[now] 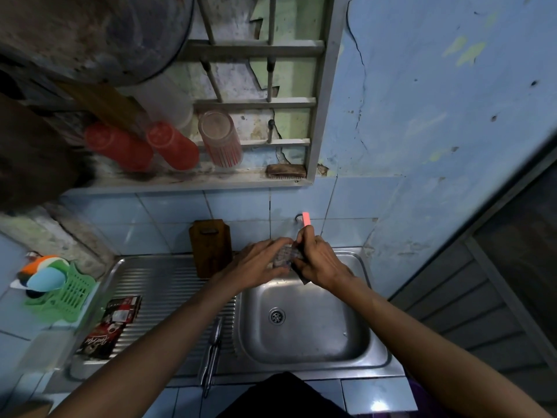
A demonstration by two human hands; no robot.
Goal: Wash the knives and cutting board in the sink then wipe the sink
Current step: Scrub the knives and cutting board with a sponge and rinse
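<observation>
Knife with pink handle (306, 219) is gripped upright in the right hand (319, 260) above the sink (304, 327); left hand (259, 260) presses flat-fingered on a scouring pad (286, 256) against it; cutting board (211, 247) leans just left

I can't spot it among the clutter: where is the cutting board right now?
In the head view the cutting board stands upright against the tiled wall at the back of the drainboard, just left of the sink and the hands.

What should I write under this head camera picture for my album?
Two hands, left and right, scrub a pink-handled knife over the sink.
</observation>
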